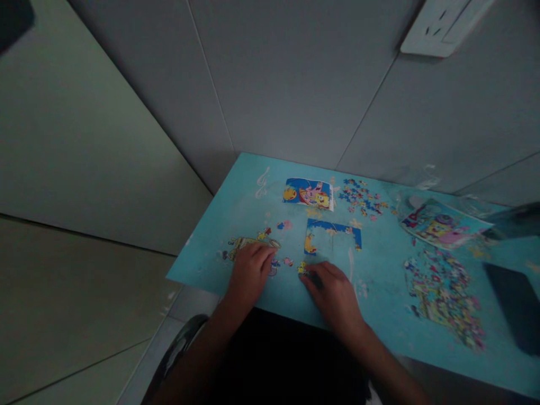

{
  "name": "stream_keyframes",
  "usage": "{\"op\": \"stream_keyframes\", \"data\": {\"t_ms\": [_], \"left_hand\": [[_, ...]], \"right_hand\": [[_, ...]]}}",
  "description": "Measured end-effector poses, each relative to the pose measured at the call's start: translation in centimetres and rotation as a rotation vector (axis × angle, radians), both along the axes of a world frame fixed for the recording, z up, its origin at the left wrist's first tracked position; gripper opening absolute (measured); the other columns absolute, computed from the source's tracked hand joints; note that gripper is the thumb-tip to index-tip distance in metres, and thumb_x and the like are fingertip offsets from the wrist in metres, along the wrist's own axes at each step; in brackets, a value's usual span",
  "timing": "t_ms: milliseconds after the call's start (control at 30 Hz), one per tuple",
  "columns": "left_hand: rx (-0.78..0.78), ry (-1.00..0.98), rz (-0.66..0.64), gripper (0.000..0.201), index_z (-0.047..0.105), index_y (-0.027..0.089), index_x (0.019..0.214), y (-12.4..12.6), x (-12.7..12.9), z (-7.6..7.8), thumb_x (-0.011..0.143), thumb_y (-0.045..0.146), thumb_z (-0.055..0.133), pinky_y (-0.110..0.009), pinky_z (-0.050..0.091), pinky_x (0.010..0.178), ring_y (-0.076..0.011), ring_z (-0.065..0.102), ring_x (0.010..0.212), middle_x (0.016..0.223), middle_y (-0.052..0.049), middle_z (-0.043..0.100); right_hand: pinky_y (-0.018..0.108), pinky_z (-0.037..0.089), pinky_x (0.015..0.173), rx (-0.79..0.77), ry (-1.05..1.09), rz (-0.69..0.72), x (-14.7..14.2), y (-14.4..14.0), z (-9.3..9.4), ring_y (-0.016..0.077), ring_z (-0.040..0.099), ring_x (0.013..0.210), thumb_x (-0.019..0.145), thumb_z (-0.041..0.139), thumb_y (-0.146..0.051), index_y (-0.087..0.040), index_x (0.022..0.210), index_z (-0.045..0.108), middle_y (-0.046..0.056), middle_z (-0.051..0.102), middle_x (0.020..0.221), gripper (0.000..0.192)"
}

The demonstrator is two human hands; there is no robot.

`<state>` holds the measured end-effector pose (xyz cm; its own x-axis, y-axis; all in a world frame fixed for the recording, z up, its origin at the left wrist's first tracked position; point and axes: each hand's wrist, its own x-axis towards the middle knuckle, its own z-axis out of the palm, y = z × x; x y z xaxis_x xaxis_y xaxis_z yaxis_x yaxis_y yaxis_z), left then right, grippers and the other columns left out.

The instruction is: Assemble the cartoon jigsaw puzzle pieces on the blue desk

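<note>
My right hand (335, 289) is near the table's front edge, with its thumb and forefinger closed at a small yellow jigsaw puzzle piece (302, 268). To its left, my left hand (252, 269) lies over a printed cartoon drawing on the tabletop, its fingers bent and pressed together. Whatever may be under those fingertips is hidden. Between the hands lies a loose pink puzzle piece (288, 261). Just beyond the right hand is a partly joined puzzle border (333, 226), blue with some yellow, open along its lower side. Further left, a blue and pink puzzle piece (284, 225) rests flat.
Behind the border lies a cartoon picture card (307, 193). Loose puzzle pieces (363, 198) are scattered to its right. A bagged colour picture (445, 223), a larger pile of pieces (449, 298) and a dark flat object (514, 306) occupy the turquoise table's (379, 304) right side.
</note>
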<state>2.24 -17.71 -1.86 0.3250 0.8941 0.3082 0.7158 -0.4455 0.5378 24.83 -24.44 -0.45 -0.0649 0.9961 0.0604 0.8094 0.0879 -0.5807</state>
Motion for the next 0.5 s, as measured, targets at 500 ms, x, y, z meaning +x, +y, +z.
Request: {"op": "stream_keyframes", "data": {"t_ms": [500], "left_hand": [[0.023, 0.100, -0.033, 0.020, 0.069, 0.021, 0.114, 1.7, 2.8, -1.0, 0.099, 0.017, 0.056, -0.046, 0.050, 0.099, -0.0250, 0.063, 0.106, 0.108, -0.007, 0.071]], "right_hand": [[0.044, 0.055, 0.092, 0.009, 0.054, 0.016, 1.4, -1.1, -0.1, 0.0246, 0.068, 0.096, 0.097, 0.064, -0.028, -0.022, 0.108, 0.072, 0.008, 0.072, 0.103, 0.015]]}}
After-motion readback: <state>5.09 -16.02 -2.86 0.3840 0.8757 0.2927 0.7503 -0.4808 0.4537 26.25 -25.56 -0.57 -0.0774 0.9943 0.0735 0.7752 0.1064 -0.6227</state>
